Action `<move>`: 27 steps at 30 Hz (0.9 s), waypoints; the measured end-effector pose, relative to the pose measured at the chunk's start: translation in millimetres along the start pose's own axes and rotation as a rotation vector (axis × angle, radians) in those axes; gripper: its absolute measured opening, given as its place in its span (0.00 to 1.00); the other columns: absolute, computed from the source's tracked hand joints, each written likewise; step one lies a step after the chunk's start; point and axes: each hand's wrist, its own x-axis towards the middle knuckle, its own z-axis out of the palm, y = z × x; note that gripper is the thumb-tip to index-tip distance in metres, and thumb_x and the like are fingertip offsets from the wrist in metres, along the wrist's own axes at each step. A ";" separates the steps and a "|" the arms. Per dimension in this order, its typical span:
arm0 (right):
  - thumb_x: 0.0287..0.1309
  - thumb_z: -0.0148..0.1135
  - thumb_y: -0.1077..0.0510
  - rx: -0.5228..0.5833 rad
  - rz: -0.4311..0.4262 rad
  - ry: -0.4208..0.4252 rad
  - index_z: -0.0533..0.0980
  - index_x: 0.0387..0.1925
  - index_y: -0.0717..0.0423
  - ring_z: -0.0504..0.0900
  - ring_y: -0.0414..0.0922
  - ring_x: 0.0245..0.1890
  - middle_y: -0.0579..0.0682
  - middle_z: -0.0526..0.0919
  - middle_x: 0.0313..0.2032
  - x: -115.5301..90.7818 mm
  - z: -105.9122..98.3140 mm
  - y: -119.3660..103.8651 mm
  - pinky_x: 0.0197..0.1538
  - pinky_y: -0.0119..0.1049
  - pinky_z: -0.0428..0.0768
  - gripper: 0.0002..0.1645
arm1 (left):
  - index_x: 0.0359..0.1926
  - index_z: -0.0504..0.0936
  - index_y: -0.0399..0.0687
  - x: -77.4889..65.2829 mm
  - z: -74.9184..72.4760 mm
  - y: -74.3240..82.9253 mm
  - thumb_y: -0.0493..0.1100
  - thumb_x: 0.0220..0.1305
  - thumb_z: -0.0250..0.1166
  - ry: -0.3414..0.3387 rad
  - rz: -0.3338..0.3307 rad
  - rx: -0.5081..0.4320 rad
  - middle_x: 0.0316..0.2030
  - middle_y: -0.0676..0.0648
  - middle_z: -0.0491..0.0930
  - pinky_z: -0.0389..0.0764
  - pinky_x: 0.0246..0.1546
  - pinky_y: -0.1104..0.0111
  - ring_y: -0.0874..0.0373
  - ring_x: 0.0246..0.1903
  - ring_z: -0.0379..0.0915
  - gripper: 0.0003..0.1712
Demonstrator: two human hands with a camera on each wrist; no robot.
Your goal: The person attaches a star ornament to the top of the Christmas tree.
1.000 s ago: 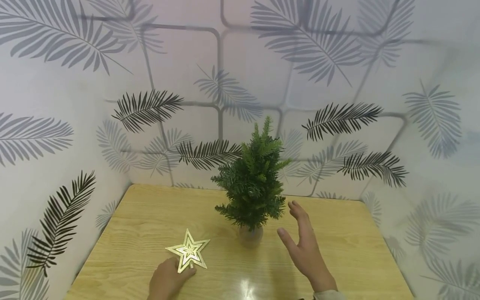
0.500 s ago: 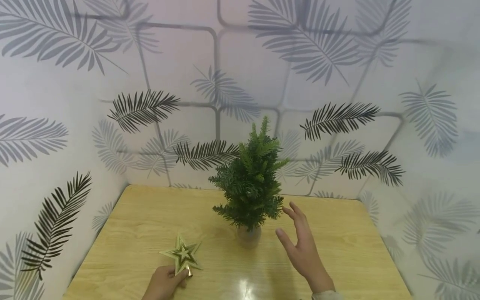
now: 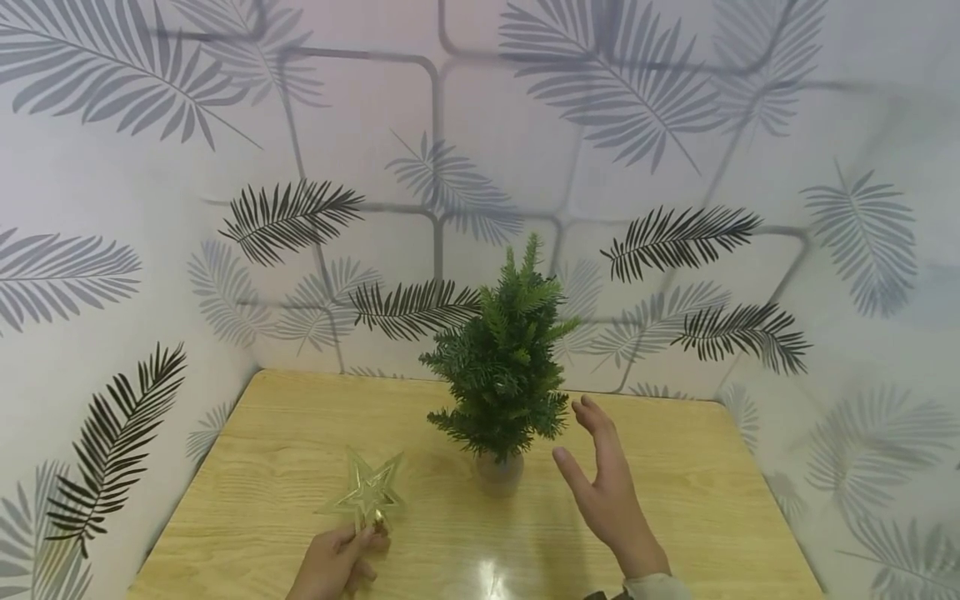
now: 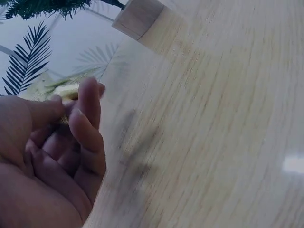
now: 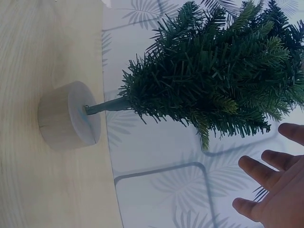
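Observation:
A gold star tree topper (image 3: pixel 369 490) is pinched at its lower end by my left hand (image 3: pixel 330 560), to the left of the small artificial Christmas tree (image 3: pixel 504 367). The star is blurred in the head view, and the fingers partly cover it in the left wrist view. The tree stands upright on a round wooden base (image 5: pixel 69 116), joined by a short green stem. My right hand (image 3: pixel 613 498) hangs just right of the tree with its fingers spread apart and nothing in them; a gap shows between it and the branches (image 5: pixel 199 71).
A light wooden table (image 3: pixel 270 433) carries the tree and ends against a pale wall (image 3: pixel 502 125) printed with grey and black feather leaves. Walls also flank the table on the left and right. Light glares off the table's near middle.
My left hand has shifted slightly and turned the star, so that it looks tilted and blurred. My right hand has stayed almost still beside the tree, which has not moved.

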 end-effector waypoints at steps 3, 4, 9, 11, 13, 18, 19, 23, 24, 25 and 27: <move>0.73 0.61 0.62 0.009 0.010 -0.006 0.60 0.77 0.55 0.61 0.60 0.74 0.55 0.56 0.78 -1.1 1.3 -0.4 0.69 0.70 0.59 0.37 | 0.53 0.82 0.29 0.5 0.2 4.3 0.50 0.81 0.56 0.006 0.069 0.004 0.44 0.37 0.88 0.77 0.21 0.75 0.59 0.22 0.80 0.25; 0.73 0.61 0.62 0.009 0.014 -0.009 0.60 0.78 0.55 0.60 0.60 0.74 0.55 0.56 0.78 -1.3 1.7 -0.3 0.69 0.71 0.59 0.37 | 0.52 0.82 0.30 0.5 0.4 5.9 0.51 0.80 0.56 0.022 0.087 0.003 0.47 0.37 0.87 0.78 0.22 0.73 0.58 0.24 0.81 0.25; 0.73 0.62 0.60 -0.016 0.031 -0.011 0.60 0.77 0.55 0.55 0.62 0.77 0.56 0.55 0.79 -0.1 2.1 1.7 0.69 0.72 0.57 0.37 | 0.45 0.85 0.34 1.2 2.0 12.6 0.51 0.77 0.61 0.127 0.101 -0.025 0.44 0.41 0.88 0.81 0.23 0.71 0.58 0.25 0.79 0.21; 0.74 0.62 0.59 -0.022 0.041 -0.012 0.60 0.77 0.55 0.54 0.62 0.77 0.56 0.55 0.79 0.7 1.9 2.5 0.69 0.72 0.56 0.37 | 0.44 0.85 0.35 1.3 2.8 14.6 0.50 0.76 0.63 0.155 0.082 -0.056 0.41 0.43 0.87 0.79 0.23 0.74 0.60 0.25 0.77 0.19; 0.74 0.62 0.59 -0.021 0.057 -0.015 0.59 0.78 0.55 0.53 0.60 0.78 0.55 0.55 0.79 1.2 2.7 2.5 0.70 0.71 0.56 0.37 | 0.43 0.85 0.34 1.1 3.1 16.4 0.49 0.75 0.64 0.182 0.066 -0.079 0.39 0.44 0.87 0.76 0.22 0.76 0.62 0.23 0.75 0.19; 0.74 0.61 0.59 -0.002 0.064 -0.019 0.58 0.79 0.54 0.54 0.61 0.77 0.55 0.55 0.79 0.3 7.9 1.4 0.70 0.71 0.56 0.38 | 0.38 0.83 0.32 -0.7 5.0 20.5 0.47 0.76 0.63 0.246 0.097 -0.105 0.31 0.45 0.84 0.72 0.19 0.77 0.64 0.19 0.67 0.19; 0.74 0.61 0.59 0.003 0.058 -0.015 0.57 0.79 0.54 0.55 0.61 0.77 0.56 0.55 0.78 0.0 8.8 1.3 0.70 0.72 0.56 0.38 | 0.37 0.83 0.31 -0.9 5.7 21.4 0.46 0.76 0.63 0.249 0.108 -0.109 0.30 0.45 0.84 0.72 0.19 0.77 0.65 0.18 0.67 0.19; 0.73 0.62 0.61 0.013 0.028 0.007 0.55 0.80 0.55 0.58 0.61 0.76 0.56 0.57 0.78 1.4 12.0 0.7 0.70 0.71 0.57 0.41 | 0.34 0.83 0.33 -2.8 6.4 27.0 0.46 0.76 0.63 0.241 0.147 -0.119 0.27 0.44 0.81 0.71 0.19 0.79 0.66 0.17 0.66 0.19; 0.72 0.62 0.62 0.012 0.019 0.015 0.55 0.80 0.55 0.59 0.60 0.75 0.56 0.57 0.78 2.3 12.9 0.4 0.70 0.70 0.58 0.42 | 0.34 0.83 0.33 -4.0 5.8 29.3 0.46 0.76 0.63 0.245 0.153 -0.118 0.25 0.44 0.80 0.72 0.18 0.79 0.66 0.17 0.66 0.19; 0.72 0.63 0.62 0.011 0.010 0.022 0.55 0.80 0.55 0.60 0.60 0.75 0.55 0.58 0.78 3.4 13.8 -0.3 0.70 0.70 0.58 0.42 | 0.34 0.83 0.33 -5.5 5.0 31.9 0.46 0.76 0.63 0.249 0.161 -0.115 0.24 0.44 0.79 0.71 0.18 0.79 0.66 0.16 0.66 0.19; 0.72 0.63 0.63 0.012 -0.001 0.030 0.54 0.80 0.54 0.60 0.60 0.75 0.55 0.58 0.78 5.9 15.2 -1.6 0.70 0.69 0.58 0.43 | 0.34 0.82 0.32 -8.2 2.9 36.7 0.46 0.76 0.63 0.262 0.167 -0.116 0.22 0.47 0.77 0.71 0.18 0.79 0.66 0.16 0.66 0.20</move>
